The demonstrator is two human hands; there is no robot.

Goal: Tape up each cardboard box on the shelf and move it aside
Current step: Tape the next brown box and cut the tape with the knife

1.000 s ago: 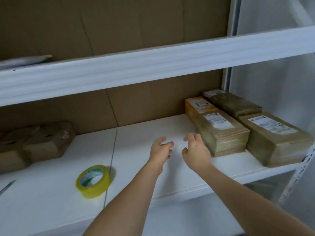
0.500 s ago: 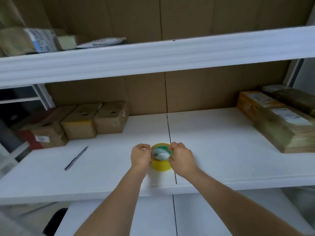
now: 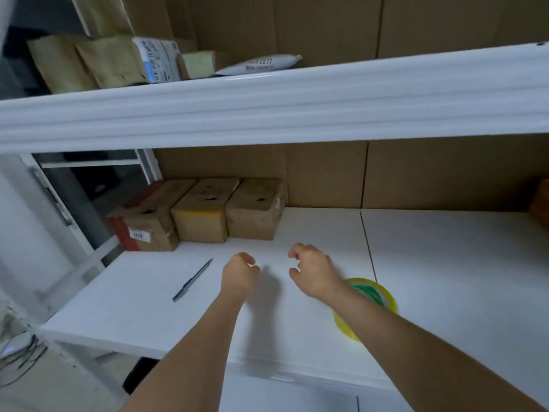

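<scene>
Three brown cardboard boxes stand side by side at the back left of the white shelf [image 3: 445, 278]: a left box [image 3: 148, 224] with a red side, a middle box [image 3: 200, 221] and a right box [image 3: 255, 215]. My left hand [image 3: 240, 275] hovers over the shelf in front of them with its fingers curled in, holding nothing. My right hand [image 3: 315, 273] hovers beside it, fingers loosely bent and apart from the thumb, also holding nothing. A yellow tape roll [image 3: 370, 295] lies on the shelf under my right forearm, partly hidden.
A dark pen-like tool [image 3: 193, 280] lies on the shelf left of my left hand. The upper shelf board [image 3: 297, 105] juts out overhead and carries parcels [image 3: 118, 60] and a white mailer [image 3: 261, 64]. Another box edge [image 3: 542, 203] shows at the far right.
Both hands have let go of the tape roll and moved left toward the three boxes. My view has swung left, away from the taped boxes on the right.
</scene>
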